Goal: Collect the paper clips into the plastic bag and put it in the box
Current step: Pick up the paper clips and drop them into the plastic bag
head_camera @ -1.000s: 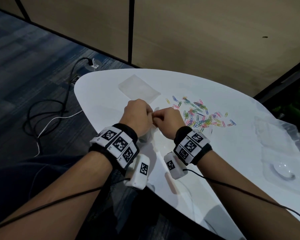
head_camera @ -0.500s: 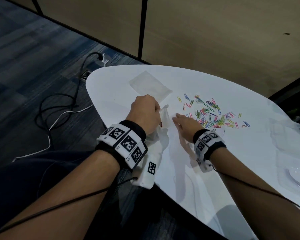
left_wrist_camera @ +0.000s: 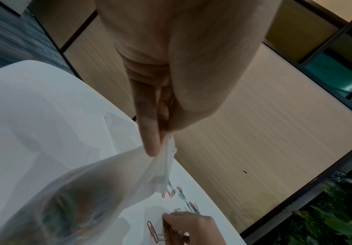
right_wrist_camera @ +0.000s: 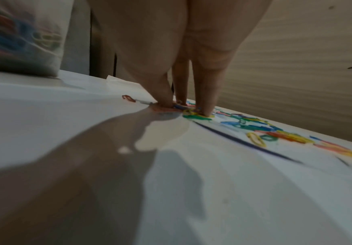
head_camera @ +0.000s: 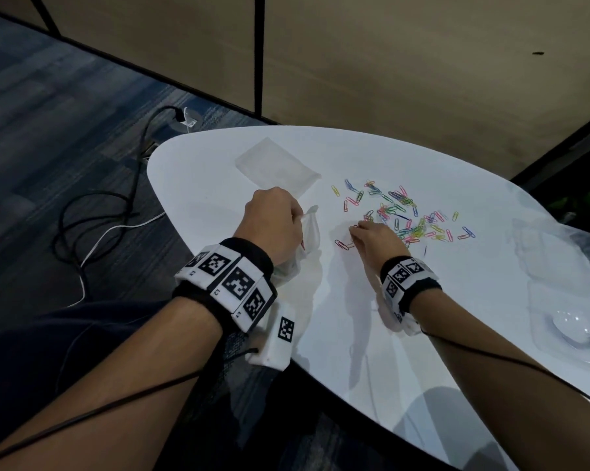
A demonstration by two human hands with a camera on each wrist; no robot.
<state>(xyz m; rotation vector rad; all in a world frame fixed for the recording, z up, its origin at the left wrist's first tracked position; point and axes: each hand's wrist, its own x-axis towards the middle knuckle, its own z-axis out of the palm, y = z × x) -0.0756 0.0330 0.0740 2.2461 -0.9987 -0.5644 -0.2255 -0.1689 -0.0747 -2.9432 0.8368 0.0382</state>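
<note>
White and glossy, the rounded tabletop (head_camera: 422, 334) is set before tan wall panels, with dark carpet and loose cables on the floor at its left. Nearest, close to the left edge, the clear plastic bag (left_wrist_camera: 91, 190) is held up off the surface by the left hand (head_camera: 273, 222), its top edge pinched between thumb and curled fingers (left_wrist_camera: 148, 132); it is thin and crinkled, and blurred coloured clips are seen through its film at the bottom. Just beside it, towards the middle, the right hand (head_camera: 375, 236) is lowered palm down, its thumb and fingertips (right_wrist_camera: 204, 106) pressed on the near end of the paper clips (head_camera: 405, 215); whether any clip is pinched cannot be told. The clips are small wire loops in red, blue, green, yellow and pink, scattered loosely across the middle. At the right edge a clear plastic box (head_camera: 565, 300) is seen lying open. Farther back, near the far left edge, a second flat clear bag (head_camera: 276, 168) is laid.
</note>
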